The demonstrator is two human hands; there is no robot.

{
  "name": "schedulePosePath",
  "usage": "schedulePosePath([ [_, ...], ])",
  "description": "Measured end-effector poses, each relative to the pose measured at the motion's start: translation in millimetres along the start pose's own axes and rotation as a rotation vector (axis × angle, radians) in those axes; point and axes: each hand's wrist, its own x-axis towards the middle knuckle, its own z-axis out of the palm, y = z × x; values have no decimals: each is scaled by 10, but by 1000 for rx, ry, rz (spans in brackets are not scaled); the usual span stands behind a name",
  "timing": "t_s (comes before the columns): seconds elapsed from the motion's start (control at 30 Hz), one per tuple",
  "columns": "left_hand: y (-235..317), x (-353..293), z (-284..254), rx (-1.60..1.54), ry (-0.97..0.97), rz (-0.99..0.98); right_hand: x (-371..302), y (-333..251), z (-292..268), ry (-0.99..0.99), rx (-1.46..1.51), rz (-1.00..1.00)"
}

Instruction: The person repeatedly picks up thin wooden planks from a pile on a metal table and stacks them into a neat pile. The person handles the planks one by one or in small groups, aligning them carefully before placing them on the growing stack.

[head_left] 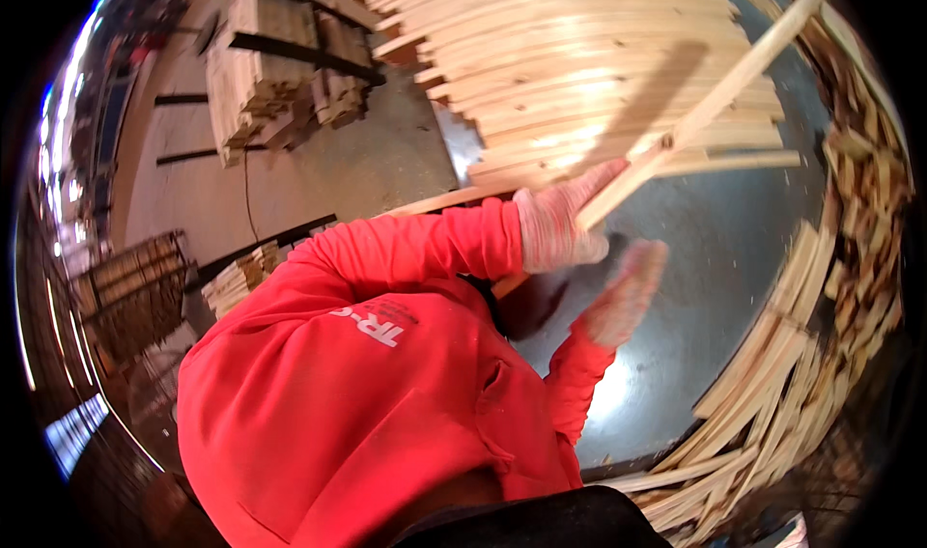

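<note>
My left hand, in a light knitted glove with pinkish patches, grips the lower end of a long, pale wooden strip. The strip slants up to the far right, with a dark knot partway along it, and casts a shadow over the boards beneath. Just below and to the right, my right hand, gloved too, is raised over the metal table. Its fingers stretch out, slightly smeared by motion, with nothing held in them. Beyond both hands, a row of pale wooden strips lies side by side on the table.
Loose wooden offcuts are heaped along the table's right side and curve toward the near edge. Bundled timber stands at the far left on dark bars, with another stack lower left. A smaller pile of wood sits by my left elbow.
</note>
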Motion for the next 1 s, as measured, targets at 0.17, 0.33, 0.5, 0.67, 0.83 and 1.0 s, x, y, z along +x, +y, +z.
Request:
schedulePosePath([
  [0.17, 483, -706, -1532, -252, 453, 244, 506, 706, 721, -94, 94, 270],
  [0.33, -68, -2015, -3602, 366, 1344, 92, 434, 354, 1257, 206, -189, 188],
  [0.5, -1280, -3189, -6166, 520, 1610, -641, 213, -198, 1820, 255, -167, 273],
  [0.67, -2431, -3123, -7766, 373, 1491, -813, 210, 189, 2256, 96, -614, 371],
  [0.83, -3526, -2458, -8545, 504, 1095, -485, -5, 159, 2105, -67, -868, 515],
  [1.0, -3292, -1807, -8017, 532, 1230, -468, -303, 251, 1353, -249, -1080, 542],
])
